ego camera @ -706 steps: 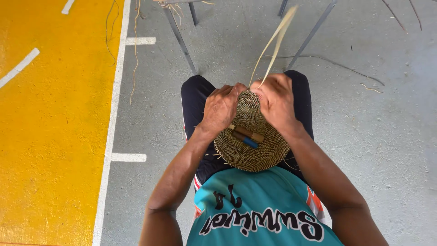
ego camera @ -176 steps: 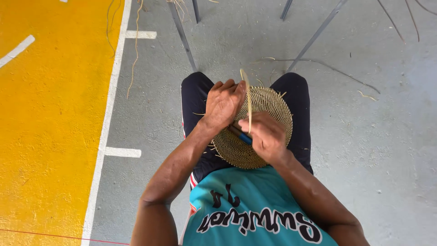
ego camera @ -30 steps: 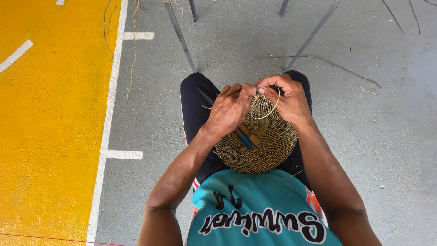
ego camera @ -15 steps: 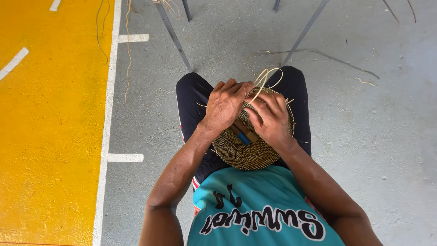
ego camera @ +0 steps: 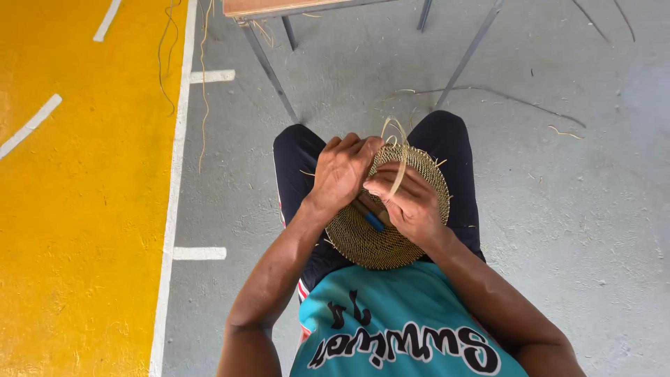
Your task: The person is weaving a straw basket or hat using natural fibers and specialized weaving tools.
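At frame centre, the left hand (ego camera: 342, 171) is clenched on the rim of a round woven disc (ego camera: 370, 241) resting on the lap. The right hand (ego camera: 408, 199) pinches a pale fibre strand (ego camera: 401, 164) looping over the disc's upper edge.

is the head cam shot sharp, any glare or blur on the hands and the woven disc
Head view: even daylight, no harsh glare; woven disc and left hand sharp, right hand slightly soft; pale strand thin but readable; faint soft shadows on the grey floor; wide-angle lens bends the edges a little.
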